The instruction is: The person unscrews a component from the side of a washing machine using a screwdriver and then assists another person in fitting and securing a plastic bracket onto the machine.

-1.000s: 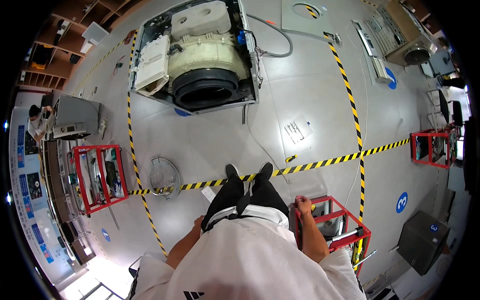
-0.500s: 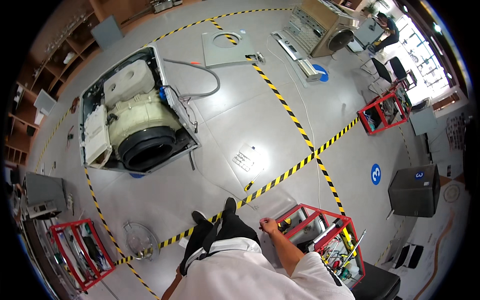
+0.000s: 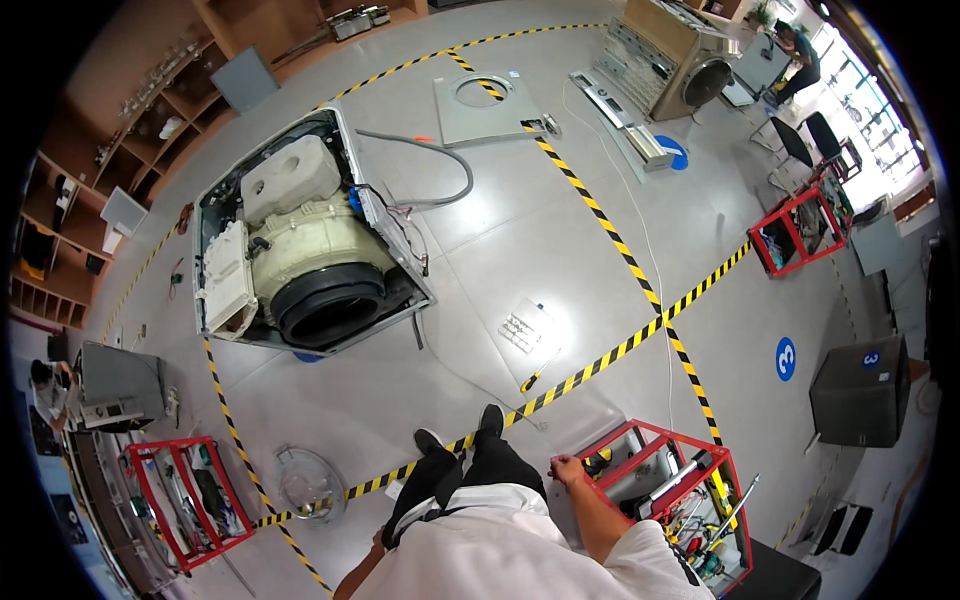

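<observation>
1. The floor (image 3: pixel 390 400) is smooth and grey, crossed by black-and-yellow tape (image 3: pixel 600 363). Light glares beside a pale sheet of small parts (image 3: pixel 522 330), with a yellow-handled screwdriver (image 3: pixel 530 382) just below it.
2. At the upper left is an uncovered washer (image 3: pixel 310 240), its cream tub and black door seal showing. A grey hose (image 3: pixel 468 180) curves to its right; beyond lies a flat panel (image 3: pixel 465 125) with a round hole.
3. Wooden shelving (image 3: pixel 160 140) fills the upper-left edge. Two other people are far off: one at the left by a grey machine (image 3: pixel 120 385), one at the upper right near black chairs (image 3: pixel 785 145).
4. The right forearm reaches forward; the right hand (image 3: pixel 567 470) has its fingers curled, just beside the near cart's left corner. Whether it pinches anything or touches the frame, I cannot tell.
5. The left hand (image 3: pixel 378 538) hangs low by the hip, mostly hidden; I cannot tell its finger state.
6. The near cart (image 3: pixel 641 459), red-framed, stands to the person's right. It holds a yellow-and-black tool, a silver bar, and a jumble of wires and tools.
7. The left cart (image 3: pixel 231 487), also red, holds grey and dark pieces. A round clear door (image 3: pixel 310 485) lies between it and the feet.
</observation>
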{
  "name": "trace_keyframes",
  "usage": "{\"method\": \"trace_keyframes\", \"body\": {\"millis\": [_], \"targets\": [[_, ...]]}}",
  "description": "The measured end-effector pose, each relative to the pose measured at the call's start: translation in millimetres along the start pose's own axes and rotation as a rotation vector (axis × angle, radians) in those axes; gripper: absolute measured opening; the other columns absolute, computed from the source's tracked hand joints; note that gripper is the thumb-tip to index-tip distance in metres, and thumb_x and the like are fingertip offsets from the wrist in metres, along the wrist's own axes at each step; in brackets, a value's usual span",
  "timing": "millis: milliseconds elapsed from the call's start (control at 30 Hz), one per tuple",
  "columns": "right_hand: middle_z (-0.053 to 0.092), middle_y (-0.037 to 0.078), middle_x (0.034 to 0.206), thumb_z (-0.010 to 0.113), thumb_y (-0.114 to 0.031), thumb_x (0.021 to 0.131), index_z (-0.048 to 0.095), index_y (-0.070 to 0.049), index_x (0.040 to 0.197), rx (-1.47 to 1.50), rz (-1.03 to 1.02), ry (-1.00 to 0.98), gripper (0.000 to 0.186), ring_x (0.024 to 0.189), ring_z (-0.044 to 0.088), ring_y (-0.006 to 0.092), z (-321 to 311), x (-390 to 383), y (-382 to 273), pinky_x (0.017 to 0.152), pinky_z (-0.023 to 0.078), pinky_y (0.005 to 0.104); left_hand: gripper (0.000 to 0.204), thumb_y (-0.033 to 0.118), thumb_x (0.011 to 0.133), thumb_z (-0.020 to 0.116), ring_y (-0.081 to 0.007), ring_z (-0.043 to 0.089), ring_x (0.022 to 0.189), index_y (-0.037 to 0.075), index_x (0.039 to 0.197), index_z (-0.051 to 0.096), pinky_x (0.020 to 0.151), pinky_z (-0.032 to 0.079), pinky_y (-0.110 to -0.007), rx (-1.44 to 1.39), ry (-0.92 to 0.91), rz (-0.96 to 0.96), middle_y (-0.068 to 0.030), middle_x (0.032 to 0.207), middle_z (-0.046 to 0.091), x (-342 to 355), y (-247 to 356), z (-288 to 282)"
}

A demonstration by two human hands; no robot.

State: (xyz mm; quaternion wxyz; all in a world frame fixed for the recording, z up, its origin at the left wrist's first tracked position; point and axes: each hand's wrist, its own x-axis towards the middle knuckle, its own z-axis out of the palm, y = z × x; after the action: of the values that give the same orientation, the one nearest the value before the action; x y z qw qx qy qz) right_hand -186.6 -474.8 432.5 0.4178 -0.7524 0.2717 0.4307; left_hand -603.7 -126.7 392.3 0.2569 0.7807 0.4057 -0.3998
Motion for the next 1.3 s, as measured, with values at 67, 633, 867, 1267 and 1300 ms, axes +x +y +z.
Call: {"method": "trace_keyframes", "body": {"millis": [67, 633, 867, 1267, 1300], "targets": [[0.062, 0.006, 0.071, 0.059, -0.017, 0.087, 0.061, -0.002, 0.091, 0.007, -0.018, 0.012, 0.016, 0.061, 0.064, 0.0169, -5, 9, 9, 0.054, 0.05, 0.0269, 0.062, 0.051, 0.067, 0.066, -0.0336, 0.061, 0.096, 0.011, 0.113, 0.053, 0.081, 0.048, -0.044, 0.006, -0.004, 0.006, -0.0145, 0.103, 0.062, 0, 3, 2], [0.062, 0.006, 0.074, 0.059, -0.018, 0.088, 0.061, -0.002, 0.093, 0.081, 0.038, 0.023, 0.017, 0.061, 0.064, 0.0166, -17, 10, 14, 0.055, 0.051, 0.0274, 0.064, 0.051, 0.067, 0.066, -0.0331, 0.06, 0.098, 0.012, 0.116, 0.052, 0.082, 0.048, -0.044, 0.029, 0.004, 0.044, -0.0145, 0.105, 0.062, 11, 3, 8], [0.062, 0.007, 0.075, 0.058, -0.017, 0.088, 0.061, -0.003, 0.093, 0.06, 0.001, 0.001, 0.015, 0.06, 0.064, 0.0174, -22, 17, 16, 0.052, 0.052, 0.0287, 0.065, 0.051, 0.067, 0.067, -0.0329, 0.06, 0.098, 0.012, 0.117, 0.051, 0.082, 0.048, -0.044, -0.008, 0.029, 0.072, -0.0145, 0.106, 0.062, 16, -1, 27], [0.061, 0.006, 0.068, 0.058, -0.015, 0.086, 0.06, -0.003, 0.092, 0.072, -0.032, -0.072, 0.013, 0.058, 0.063, 0.0169, -18, 28, 9, 0.047, 0.049, 0.0269, 0.054, 0.044, 0.074, 0.062, -0.0316, 0.059, 0.103, 0.021, 0.121, 0.052, 0.085, 0.047, -0.044, -0.077, -0.005, 0.009, -0.0124, 0.112, 0.059, -11, 12, 28], [0.06, 0.006, 0.067, 0.058, -0.014, 0.085, 0.061, -0.002, 0.091, 0.089, -0.038, -0.08, 0.014, 0.058, 0.063, 0.0173, -15, 29, 10, 0.048, 0.049, 0.0269, 0.052, 0.043, 0.075, 0.061, -0.0315, 0.058, 0.104, 0.022, 0.122, 0.052, 0.086, 0.046, -0.044, -0.09, -0.02, -0.009, -0.0121, 0.113, 0.059, -21, 17, 24]]}}
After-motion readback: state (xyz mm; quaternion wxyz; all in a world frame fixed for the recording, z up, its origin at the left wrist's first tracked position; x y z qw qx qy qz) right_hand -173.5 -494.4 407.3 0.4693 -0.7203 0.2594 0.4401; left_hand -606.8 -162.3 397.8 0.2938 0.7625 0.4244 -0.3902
